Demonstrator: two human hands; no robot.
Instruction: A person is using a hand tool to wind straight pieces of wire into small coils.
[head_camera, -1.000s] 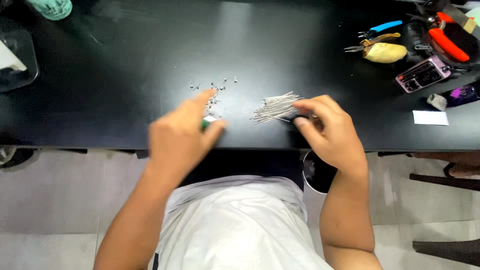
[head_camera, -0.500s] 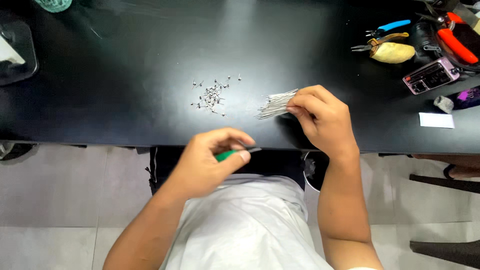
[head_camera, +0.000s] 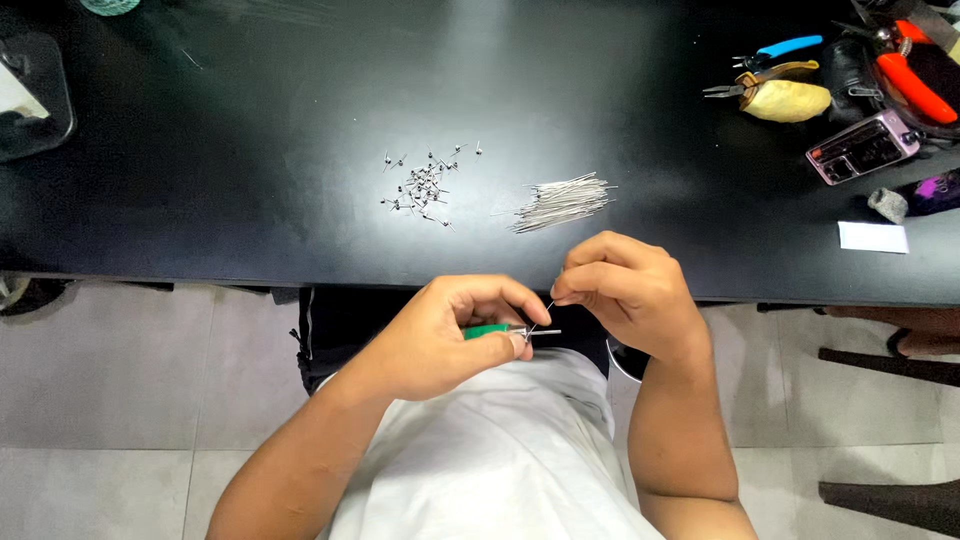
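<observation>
My left hand (head_camera: 450, 330) grips a small green-handled tool (head_camera: 488, 331) with a thin metal tip, held over my lap just off the black table's (head_camera: 250, 120) front edge. My right hand (head_camera: 625, 290) pinches a thin metal wire (head_camera: 545, 312) and holds its end against the tool's tip. On the table beyond my hands lie a bundle of straight thin wires (head_camera: 560, 203) and, to its left, a scatter of several small bent wire pieces (head_camera: 425, 185).
At the table's back right are blue-handled pliers (head_camera: 770, 55), a yellow object (head_camera: 785, 100), an orange-handled tool (head_camera: 910, 85), a small pink device (head_camera: 862, 147) and a white slip (head_camera: 873, 237). A clear tray (head_camera: 35, 95) sits at the far left.
My left hand pulled back from the scattered pieces to my lap with the green tool. My right hand left the wire bundle with one wire and met the tool.
</observation>
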